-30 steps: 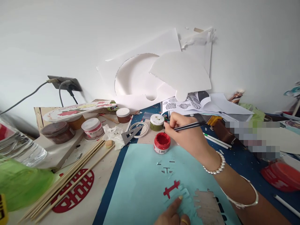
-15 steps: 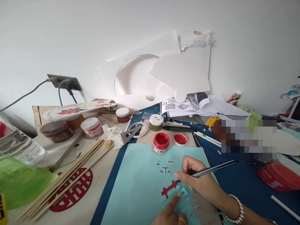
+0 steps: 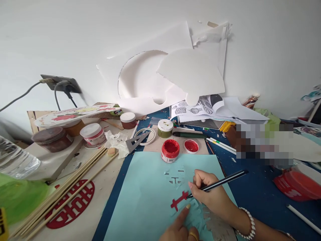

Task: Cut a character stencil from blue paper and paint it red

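Between the fingers of my right hand (image 3: 208,189) is a slim black paintbrush (image 3: 225,180) with a pale stripe. Its dark tip meets the right end of a small red shape (image 3: 179,201) on the light blue paper (image 3: 140,194). My left hand (image 3: 179,227), wearing a ring, stretches its index finger onto the paper just below that shape; its other fingers are curled and partly out of frame. Small cut-outs (image 3: 175,180) show above the red shape. An open jar of red paint (image 3: 170,151) stands at the paper's far edge beside its lid (image 3: 191,146).
Bamboo sticks (image 3: 72,187) lie at left over a round red cut-out (image 3: 72,204). Behind them are lidded paint jars (image 3: 93,134), a set square (image 3: 137,141) and a tape roll (image 3: 147,136). White foam boards (image 3: 193,70) lean on the wall. A red tub (image 3: 297,184) stands at right.
The whole view has shifted slightly. My right hand and the brush have moved a little, the tip staying at the red shape's right end. My left index finger still rests on the paper.
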Available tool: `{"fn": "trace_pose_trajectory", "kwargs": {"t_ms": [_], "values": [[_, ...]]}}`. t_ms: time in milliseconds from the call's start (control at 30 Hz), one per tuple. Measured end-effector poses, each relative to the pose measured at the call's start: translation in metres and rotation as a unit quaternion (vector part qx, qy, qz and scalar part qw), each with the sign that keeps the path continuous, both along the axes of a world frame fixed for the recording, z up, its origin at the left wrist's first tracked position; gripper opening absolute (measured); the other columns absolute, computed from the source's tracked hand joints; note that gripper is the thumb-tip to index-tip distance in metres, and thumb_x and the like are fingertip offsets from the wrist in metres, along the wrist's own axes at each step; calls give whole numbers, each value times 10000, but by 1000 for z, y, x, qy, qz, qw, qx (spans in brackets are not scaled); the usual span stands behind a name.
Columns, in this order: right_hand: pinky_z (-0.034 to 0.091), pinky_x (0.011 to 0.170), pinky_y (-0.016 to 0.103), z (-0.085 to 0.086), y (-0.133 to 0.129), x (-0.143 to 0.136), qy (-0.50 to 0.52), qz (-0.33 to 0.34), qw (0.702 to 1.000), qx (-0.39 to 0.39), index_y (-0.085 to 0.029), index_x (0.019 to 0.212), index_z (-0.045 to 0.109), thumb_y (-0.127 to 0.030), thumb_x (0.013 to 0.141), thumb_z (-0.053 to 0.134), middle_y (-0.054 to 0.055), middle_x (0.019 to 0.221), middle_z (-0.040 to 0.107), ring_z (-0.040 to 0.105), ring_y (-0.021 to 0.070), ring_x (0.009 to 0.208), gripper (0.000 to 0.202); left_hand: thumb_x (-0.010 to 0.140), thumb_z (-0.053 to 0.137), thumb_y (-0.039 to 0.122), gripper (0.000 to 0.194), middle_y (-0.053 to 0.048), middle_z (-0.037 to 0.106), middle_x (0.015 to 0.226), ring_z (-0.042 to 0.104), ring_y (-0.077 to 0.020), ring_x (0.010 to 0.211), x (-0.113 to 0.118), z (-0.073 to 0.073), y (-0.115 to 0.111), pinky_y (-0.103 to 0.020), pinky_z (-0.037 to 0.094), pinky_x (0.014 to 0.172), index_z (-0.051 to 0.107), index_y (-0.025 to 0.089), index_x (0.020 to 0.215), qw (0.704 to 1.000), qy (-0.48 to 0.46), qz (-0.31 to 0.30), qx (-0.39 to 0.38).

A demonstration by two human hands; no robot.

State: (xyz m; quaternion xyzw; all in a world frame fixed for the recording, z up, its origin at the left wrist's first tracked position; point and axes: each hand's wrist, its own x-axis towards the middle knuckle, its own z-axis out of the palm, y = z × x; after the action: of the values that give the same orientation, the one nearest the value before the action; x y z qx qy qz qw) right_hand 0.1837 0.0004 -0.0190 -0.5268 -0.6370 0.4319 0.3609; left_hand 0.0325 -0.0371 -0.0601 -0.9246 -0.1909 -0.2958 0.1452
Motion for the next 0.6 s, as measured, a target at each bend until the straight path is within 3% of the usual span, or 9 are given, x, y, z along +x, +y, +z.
{"fn": "trace_pose_trajectory", "kwargs": {"t_ms": [133, 333, 600], "values": [[245, 420, 205, 1, 0, 0, -6, 5, 1000, 7, -198, 532, 267, -153, 712, 478, -71, 478, 293, 267, 68, 442, 281, 884, 267, 15, 401, 89, 361, 406, 279, -54, 283, 4, -3, 0, -298, 463, 841, 375, 175, 532, 999, -28, -9, 13], [235, 425, 208, 4, 0, -1, 8, 7, 1000, 7, -199, 552, 260, -135, 721, 459, -71, 505, 270, 242, 68, 460, 269, 857, 211, -23, 449, 72, 353, 379, 254, -67, 272, 6, 8, -1, -293, 480, 800, 350, 176, 480, 1000, -5, -11, 17], [253, 434, 210, 3, 0, -1, 8, 6, 1000, 12, -198, 548, 263, -130, 707, 461, -70, 505, 282, 265, 72, 462, 263, 865, 277, 47, 380, 76, 369, 407, 276, -67, 292, 2, 5, -1, -326, 454, 845, 360, 185, 521, 999, 28, -21, 4]]}}
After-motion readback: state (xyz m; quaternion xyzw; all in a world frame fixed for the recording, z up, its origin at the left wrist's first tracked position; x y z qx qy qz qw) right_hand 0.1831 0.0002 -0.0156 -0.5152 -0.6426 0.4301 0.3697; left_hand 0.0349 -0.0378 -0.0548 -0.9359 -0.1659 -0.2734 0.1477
